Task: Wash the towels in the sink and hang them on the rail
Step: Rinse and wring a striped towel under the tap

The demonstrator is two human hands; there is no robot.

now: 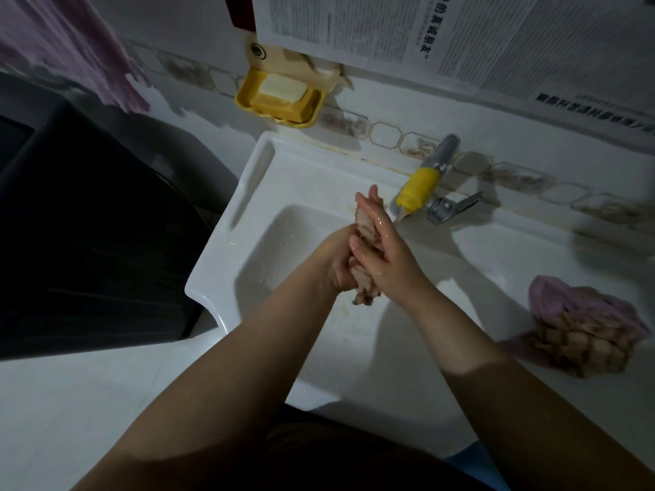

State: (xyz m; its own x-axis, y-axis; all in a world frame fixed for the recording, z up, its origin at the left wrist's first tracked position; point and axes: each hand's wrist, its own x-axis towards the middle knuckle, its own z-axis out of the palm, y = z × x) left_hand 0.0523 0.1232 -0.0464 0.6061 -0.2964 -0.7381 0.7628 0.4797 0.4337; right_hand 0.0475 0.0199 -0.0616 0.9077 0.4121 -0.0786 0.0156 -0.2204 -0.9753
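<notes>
Single view, head-mounted, wide-angle. It looks forward and steeply down from above the person's chest onto the sink (248,221), at close range. Both forearms enter from the bottom edge. The tiled wall (390,111) fills the top of frame; straight lines bow toward the edges. No second view is present.

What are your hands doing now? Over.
Both hands pressing towel between palms: left hand, right hand. Over sink. Second towel waiting on counter. Nothing blocking.
</notes>
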